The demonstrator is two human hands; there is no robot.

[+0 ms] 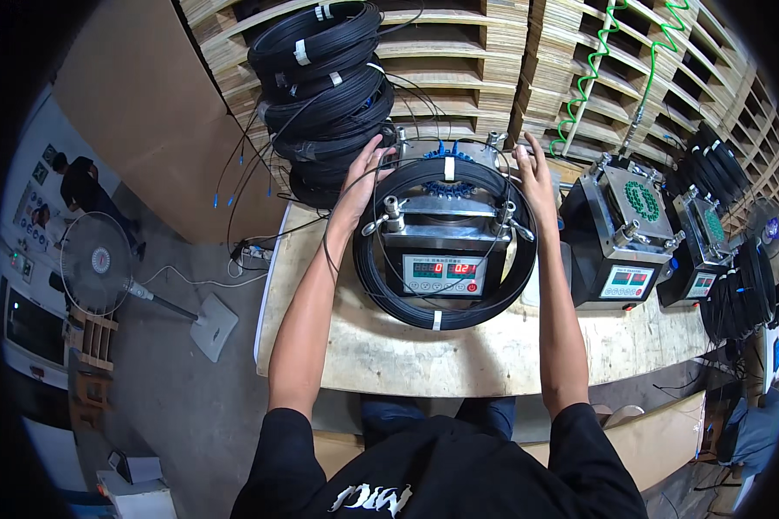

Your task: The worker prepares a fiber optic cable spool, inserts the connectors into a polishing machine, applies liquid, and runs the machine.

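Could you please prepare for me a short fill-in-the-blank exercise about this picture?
1. The cable coil between the left grip and the right grip is ____ in colour.
2. The standing fan is on the ____ side of the picture.
3. The small connectors on top of the two machines at right are ____ in colour.
4. The stacked pallets behind the table are made of ____.

Missing words: black; left; green; wood.

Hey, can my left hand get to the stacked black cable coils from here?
Likely yes: your left hand is close beside the stacked coils, and nothing solid shows between them, though depth is hard to judge.
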